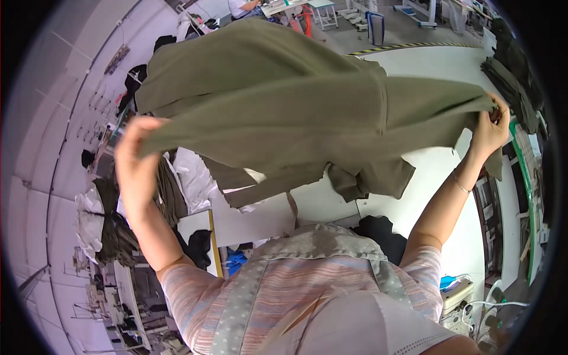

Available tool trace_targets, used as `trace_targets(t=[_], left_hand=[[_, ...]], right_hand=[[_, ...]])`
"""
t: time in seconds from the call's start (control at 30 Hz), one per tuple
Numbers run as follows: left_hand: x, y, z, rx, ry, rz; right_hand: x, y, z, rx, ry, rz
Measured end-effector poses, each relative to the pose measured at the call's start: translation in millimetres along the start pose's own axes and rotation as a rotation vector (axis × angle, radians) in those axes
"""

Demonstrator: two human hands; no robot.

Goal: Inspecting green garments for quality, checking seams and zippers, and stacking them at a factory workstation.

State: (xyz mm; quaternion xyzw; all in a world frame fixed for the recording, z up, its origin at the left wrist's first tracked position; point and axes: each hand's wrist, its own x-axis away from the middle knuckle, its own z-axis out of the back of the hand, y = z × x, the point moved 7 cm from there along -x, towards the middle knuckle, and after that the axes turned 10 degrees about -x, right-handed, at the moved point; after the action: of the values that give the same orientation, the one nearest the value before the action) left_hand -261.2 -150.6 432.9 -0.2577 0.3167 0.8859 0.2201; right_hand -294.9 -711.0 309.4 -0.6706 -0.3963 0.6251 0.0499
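An olive-green garment (284, 112) of soft cloth is stretched across in front of me, raised over a white table (426, 195). At its left end my left hand (139, 139) is closed on the cloth, slightly smeared by motion. The fingers of my right hand (492, 121) pinch the far right end. A stitched seam runs down the cloth right of the middle. Behind the stretched part, more of the garment billows up, and its lower pieces hang toward the table. Folds hide part of its shape.
Dark green cloth and white plastic (192, 177) lie at the left. Black cloth (381, 234) is close to my body. A pile of dark garments (515, 89) sits at the right, beside a green-edged rack (523, 195). A cream-coloured machine (457, 296) stands at the lower right. A person (242, 8) sits far off.
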Motion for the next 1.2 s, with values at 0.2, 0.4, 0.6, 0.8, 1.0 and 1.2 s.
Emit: trace_targets(t=[0.2, 0.4, 0.6, 0.8, 1.0, 1.2], left_hand=[[-52.4, -20.3, 53.3, 0.342, 0.367, 0.032], [-87.6, -2.5, 72.7, 0.195, 0.533, -0.102], [-94.5, 12.1, 86.3, 0.074, 0.59, -0.019], [-96.4, 14.8, 92.6, 0.047, 0.562, -0.011], [-64.2, -6.6, 68.9, 0.235, 0.598, 0.115], [52.0, -3.6, -42.4, 0.594, -0.749, -0.514]], right_hand=[[-23.1, 2.0, -54.6, -0.042, -0.144, 0.002], [-36.8, 26.5, -82.6, -0.323, -0.44, -0.147], [-38.3, 36.4, -77.1, -0.136, -0.735, -0.429], [-51.5, 55.1, -62.9, -0.26, -0.793, -0.366], [-34.6, 70.8, -36.9, -0.273, -0.968, -0.505], [78.0, 75.2, 32.8, -0.647, -1.158, -0.526]])
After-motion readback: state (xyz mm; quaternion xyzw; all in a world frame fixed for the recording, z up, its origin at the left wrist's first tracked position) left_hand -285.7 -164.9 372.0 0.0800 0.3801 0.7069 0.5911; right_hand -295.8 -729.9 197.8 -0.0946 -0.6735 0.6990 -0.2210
